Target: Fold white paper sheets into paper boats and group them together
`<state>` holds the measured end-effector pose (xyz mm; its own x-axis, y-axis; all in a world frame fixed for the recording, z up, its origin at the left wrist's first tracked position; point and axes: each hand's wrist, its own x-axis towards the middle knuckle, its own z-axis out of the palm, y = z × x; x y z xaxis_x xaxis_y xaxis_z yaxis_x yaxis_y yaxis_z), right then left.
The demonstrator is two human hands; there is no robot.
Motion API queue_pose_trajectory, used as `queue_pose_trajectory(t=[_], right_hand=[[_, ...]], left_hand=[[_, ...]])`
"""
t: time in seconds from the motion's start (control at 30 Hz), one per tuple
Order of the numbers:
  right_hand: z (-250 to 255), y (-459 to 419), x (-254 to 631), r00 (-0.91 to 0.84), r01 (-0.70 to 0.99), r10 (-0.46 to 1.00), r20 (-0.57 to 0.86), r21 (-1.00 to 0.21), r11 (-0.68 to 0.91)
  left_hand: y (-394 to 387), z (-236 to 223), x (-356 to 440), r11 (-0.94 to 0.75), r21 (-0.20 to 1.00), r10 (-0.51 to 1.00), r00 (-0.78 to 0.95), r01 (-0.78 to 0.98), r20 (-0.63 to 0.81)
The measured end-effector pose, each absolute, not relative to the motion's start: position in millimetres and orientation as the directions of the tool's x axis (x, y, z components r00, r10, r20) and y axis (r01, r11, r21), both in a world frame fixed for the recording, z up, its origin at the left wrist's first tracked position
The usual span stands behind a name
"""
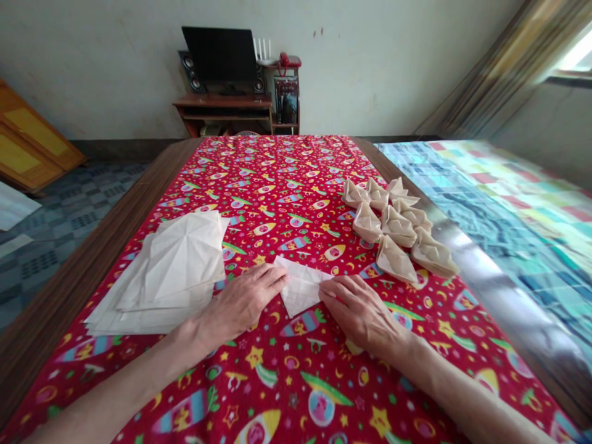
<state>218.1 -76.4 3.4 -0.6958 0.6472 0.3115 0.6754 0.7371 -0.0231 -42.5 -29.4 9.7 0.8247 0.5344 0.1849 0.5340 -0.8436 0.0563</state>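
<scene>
A small piece of folded white paper lies on the red patterned cloth between my two hands. My left hand has its fingers closed together on the paper's left edge. At the right corner, my right hand grips the paper with curled fingers; its fingertips are partly hidden. Left of my left hand is a stack of creased white paper sheets, the top one marked with radiating folds. Beyond my right hand stand several folded paper boats in beige paper, grouped near the table's right edge.
The red cloth with rockets and stars covers the wooden table. On a desk by the wall are a monitor, speakers and a red telephone. A bed with a patchwork cover adjoins on the right.
</scene>
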Motion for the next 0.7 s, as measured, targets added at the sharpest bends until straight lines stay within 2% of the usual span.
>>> queue_pose_trajectory(t=[0.1,0.2,0.43,0.7], right_hand=[[-1.0,-77.7,217.6,-0.712,0.644,0.602,0.361,-0.005,0.765],[-2.3,-79.5,215.1,-0.722,0.633,0.611,0.325,-0.045,0.773],[-0.2,-88.7,219.7,-0.697,0.676,0.69,0.195,-0.141,0.723],[-2.0,-95.4,226.9,-0.657,0.7,0.708,0.259,-0.14,0.7]], left_hand=[[-38.3,11.1,-34.5,-0.838,0.124,0.545,0.816,0.531,0.193],[-45.1,9.8,-25.3,-0.86,0.161,0.508,0.844,0.484,0.176],[-47.8,4.2,-28.4,-0.856,0.12,0.516,0.848,0.504,0.119],[-43.1,-0.2,-50.3,-0.842,0.076,0.539,0.836,0.534,0.097]])
